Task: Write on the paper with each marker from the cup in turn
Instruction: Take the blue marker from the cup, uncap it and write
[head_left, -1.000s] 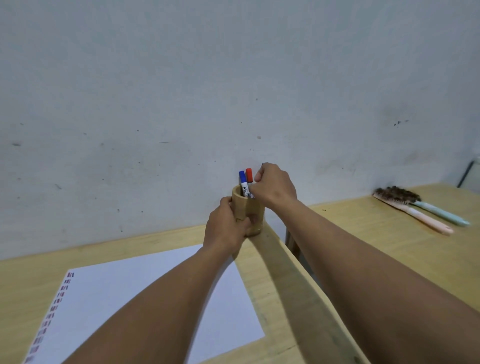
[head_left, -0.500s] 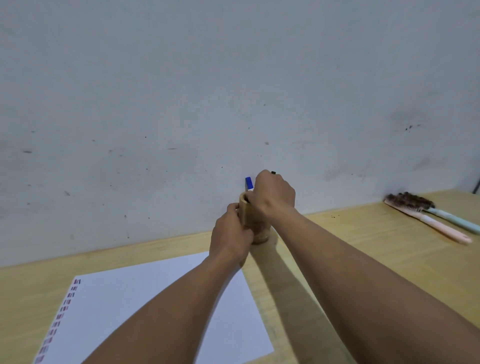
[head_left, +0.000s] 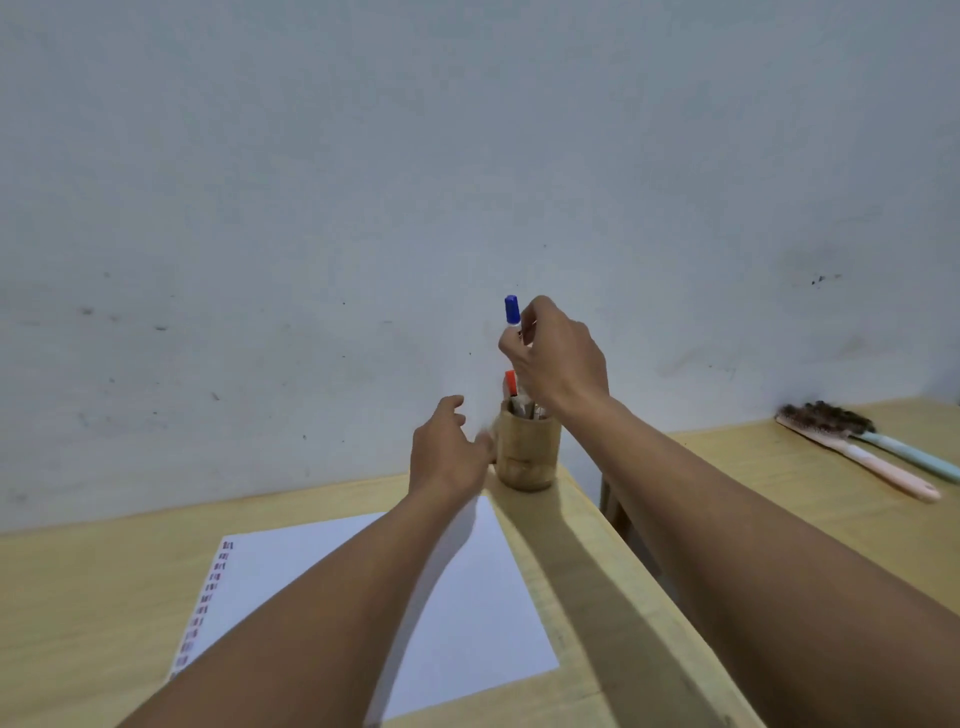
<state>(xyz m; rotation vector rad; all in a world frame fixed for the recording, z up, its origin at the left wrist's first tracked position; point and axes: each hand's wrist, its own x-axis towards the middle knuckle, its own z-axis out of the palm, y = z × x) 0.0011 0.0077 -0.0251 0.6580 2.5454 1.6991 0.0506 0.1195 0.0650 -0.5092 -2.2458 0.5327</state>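
A round wooden cup stands at the back right corner of the near table, against the wall. A red-capped marker sticks up out of it. Above the cup, my right hand pinches a blue-capped marker, held upright and lifted clear of the rim; most of its body is hidden by my fingers. My left hand hovers just left of the cup with fingers apart, holding nothing. A white sheet of paper lies on the table in front of the cup, partly covered by my left forearm.
The paper has a column of small coloured marks along its left edge. A gap separates this table from a second wooden table on the right, where two brushes with pink and pale blue handles lie.
My right hand has pulled the blue marker up out of the cup. My left hand has let go of the cup and opened beside it.
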